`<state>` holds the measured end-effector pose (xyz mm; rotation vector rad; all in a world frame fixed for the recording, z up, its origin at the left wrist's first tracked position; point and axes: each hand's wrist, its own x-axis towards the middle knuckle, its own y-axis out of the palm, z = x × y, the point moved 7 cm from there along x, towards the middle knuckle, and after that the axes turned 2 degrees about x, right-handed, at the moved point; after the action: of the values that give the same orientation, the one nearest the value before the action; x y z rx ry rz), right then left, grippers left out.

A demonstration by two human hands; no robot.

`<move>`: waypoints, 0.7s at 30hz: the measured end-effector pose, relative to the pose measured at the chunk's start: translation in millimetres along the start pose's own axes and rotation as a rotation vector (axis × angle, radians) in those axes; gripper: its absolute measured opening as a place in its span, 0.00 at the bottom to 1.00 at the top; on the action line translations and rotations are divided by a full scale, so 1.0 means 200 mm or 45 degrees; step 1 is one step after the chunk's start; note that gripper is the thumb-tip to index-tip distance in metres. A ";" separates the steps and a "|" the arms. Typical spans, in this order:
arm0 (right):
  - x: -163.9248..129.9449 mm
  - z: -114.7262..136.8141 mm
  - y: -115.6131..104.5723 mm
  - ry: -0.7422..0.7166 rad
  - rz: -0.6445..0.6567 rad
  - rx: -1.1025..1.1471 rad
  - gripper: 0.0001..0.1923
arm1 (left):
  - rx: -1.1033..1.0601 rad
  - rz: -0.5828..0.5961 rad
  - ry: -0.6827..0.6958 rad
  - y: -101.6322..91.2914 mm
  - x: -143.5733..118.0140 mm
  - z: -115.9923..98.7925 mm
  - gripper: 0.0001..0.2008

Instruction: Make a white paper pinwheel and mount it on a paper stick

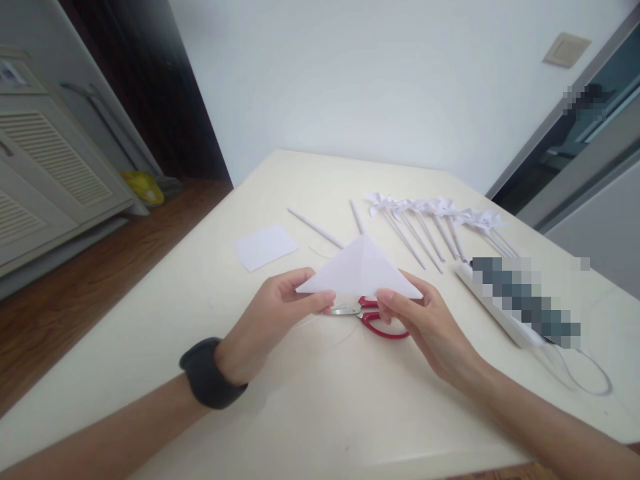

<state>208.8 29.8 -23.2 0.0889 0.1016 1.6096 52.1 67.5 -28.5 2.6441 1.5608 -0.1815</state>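
A white sheet of paper point(361, 267), folded into a triangle with its point facing away from me, is held up above the table. My left hand point(285, 300) pinches its left corner between thumb and fingers, and my right hand point(413, 307) pinches the right corner the same way. A faint crease runs down the paper's middle. Beneath it lie scissors with red handles point(385, 335), their blades pointing left and partly hidden by my left fingertips. Two rolled paper sticks point(315, 227) lie just beyond the triangle.
On the cream table point(280, 427), a square of white paper point(266, 247) lies to the left. Several white paper pinwheels point(440, 208) on sticks lie in a row at the back right. Nearer on the right is a white, partly pixelated object point(493, 307) with a looped cord.
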 end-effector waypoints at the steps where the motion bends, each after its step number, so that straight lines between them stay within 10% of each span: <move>1: 0.01 0.01 -0.02 -0.015 -0.016 -0.017 0.09 | -0.001 -0.015 0.004 -0.02 0.01 0.00 0.06; 8: 0.03 0.01 -0.04 -0.010 -0.013 -0.100 0.13 | -0.017 -0.204 0.175 -0.05 0.01 -0.03 0.05; 21: 0.00 0.00 0.02 -0.007 0.066 -0.174 0.12 | -0.199 -0.142 -0.067 -0.01 -0.01 0.06 0.09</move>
<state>204.2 30.6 -22.6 -0.0097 -0.0156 1.6631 49.0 64.4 -40.3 2.4180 1.6349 -0.1275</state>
